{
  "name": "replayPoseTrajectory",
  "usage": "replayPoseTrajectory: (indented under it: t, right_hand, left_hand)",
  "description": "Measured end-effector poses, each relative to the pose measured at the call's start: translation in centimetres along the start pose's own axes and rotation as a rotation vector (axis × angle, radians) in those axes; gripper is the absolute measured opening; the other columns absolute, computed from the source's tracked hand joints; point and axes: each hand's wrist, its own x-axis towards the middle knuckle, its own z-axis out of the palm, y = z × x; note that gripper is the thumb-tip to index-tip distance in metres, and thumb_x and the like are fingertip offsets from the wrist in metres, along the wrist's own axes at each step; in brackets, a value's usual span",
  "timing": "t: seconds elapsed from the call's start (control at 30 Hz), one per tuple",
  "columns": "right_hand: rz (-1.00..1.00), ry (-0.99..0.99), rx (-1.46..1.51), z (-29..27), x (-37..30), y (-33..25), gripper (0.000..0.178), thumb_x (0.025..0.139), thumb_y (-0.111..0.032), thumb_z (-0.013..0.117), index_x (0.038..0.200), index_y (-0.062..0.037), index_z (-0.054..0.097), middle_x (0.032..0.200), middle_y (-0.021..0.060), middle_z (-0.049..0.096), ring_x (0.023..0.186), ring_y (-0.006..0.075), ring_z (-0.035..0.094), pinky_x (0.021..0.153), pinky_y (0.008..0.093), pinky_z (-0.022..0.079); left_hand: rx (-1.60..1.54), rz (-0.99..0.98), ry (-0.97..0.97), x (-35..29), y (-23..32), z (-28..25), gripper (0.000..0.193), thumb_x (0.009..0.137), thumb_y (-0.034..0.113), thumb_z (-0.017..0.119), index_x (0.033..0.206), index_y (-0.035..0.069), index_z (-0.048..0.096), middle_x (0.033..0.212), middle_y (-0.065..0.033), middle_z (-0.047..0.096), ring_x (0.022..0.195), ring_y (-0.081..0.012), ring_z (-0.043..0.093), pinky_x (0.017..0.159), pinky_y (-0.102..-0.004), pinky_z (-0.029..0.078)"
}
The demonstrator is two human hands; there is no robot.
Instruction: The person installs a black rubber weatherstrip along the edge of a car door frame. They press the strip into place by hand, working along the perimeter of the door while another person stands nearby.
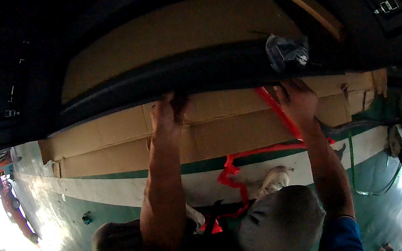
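A long black edge strip (223, 63), soft-looking and dark, curves across the view ahead of me. On its near lip, left of centre, my left hand (164, 115) is closed, thumb and fingers pinching the edge. My right hand (300, 98) grips the same lip farther right, its fingers curled and their tips partly hidden in shadow. Beside that hand, a red ribbon-like strip (279, 112) runs down from the black edge, over the cardboard (232, 131), and lies crumpled toward my legs. Both forearms reach forward over the cardboard.
A clear plastic bag (287, 51) with something inside rests on the black strip. Behind lie a brown panel (177, 31) and a narrow wood-coloured bar (310, 7). A green hose or cord (353, 165) hangs at right. My knees (282, 224) are bent above a green floor (74, 210).
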Motion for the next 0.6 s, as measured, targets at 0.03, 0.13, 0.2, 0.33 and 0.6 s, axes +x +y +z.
replayPoseTrajectory:
  t: [0.03,0.13,0.2,0.33,0.6]
  right_hand:
    - [-0.001,0.017,-0.002,0.0,0.1,-0.1,0.019,0.08,-0.03,0.071,0.091,-0.0138,0.071,0.083,0.0077,0.067,0.07,0.0271,0.066,0.06,0.0384,0.056]
    - [0.011,-0.028,0.006,0.3,0.1,0.2,0.019,0.08,-0.03,0.07,0.091,-0.0142,0.071,0.082,0.0074,0.067,0.07,0.0273,0.066,0.06,0.0388,0.056]
    - [0.034,-0.028,0.013,0.2,0.2,-0.3,0.015,0.081,-0.025,0.069,0.09,-0.0126,0.07,0.081,0.0085,0.066,0.07,0.0293,0.065,0.06,0.0405,0.054]
    - [0.043,0.012,0.014,0.9,0.1,-0.3,0.013,0.081,-0.022,0.069,0.089,-0.0125,0.069,0.079,0.0088,0.065,0.069,0.0304,0.065,0.059,0.0416,0.052]
    - [0.067,0.023,0.004,1.0,-0.3,-0.3,0.015,0.081,-0.025,0.07,0.089,-0.0127,0.069,0.079,0.009,0.065,0.069,0.0315,0.065,0.059,0.0415,0.052]
  left_hand:
    - [0.0,0.001,0.018,-0.1,-0.1,0.2,0.029,0.09,0.014,0.058,0.115,0.0,0.055,0.102,-0.0117,0.063,0.091,-0.0256,0.067,0.076,-0.0372,0.062]
    - [0.006,-0.002,0.099,-0.5,-0.5,1.1,0.025,0.09,0.013,0.057,0.111,0.0,0.057,0.101,-0.0119,0.063,0.089,-0.0257,0.066,0.077,-0.0385,0.062]
    - [0.011,-0.005,0.122,-0.7,-0.6,1.5,0.022,0.09,0.011,0.056,0.109,0.001,0.057,0.101,-0.0117,0.063,0.089,-0.0258,0.066,0.079,-0.0395,0.061]
    - [-0.06,-0.064,-0.011,-0.4,-2.1,1.9,0.021,0.088,0.007,0.055,0.108,0.002,0.057,0.1,-0.0109,0.063,0.09,-0.026,0.066,0.085,-0.0412,0.059]
    - [-0.083,-0.069,0.04,-2.7,-1.3,6.4,0.028,0.087,0.014,0.062,0.113,0.006,0.056,0.1,-0.009,0.062,0.095,-0.0254,0.064,0.082,-0.0398,0.057]
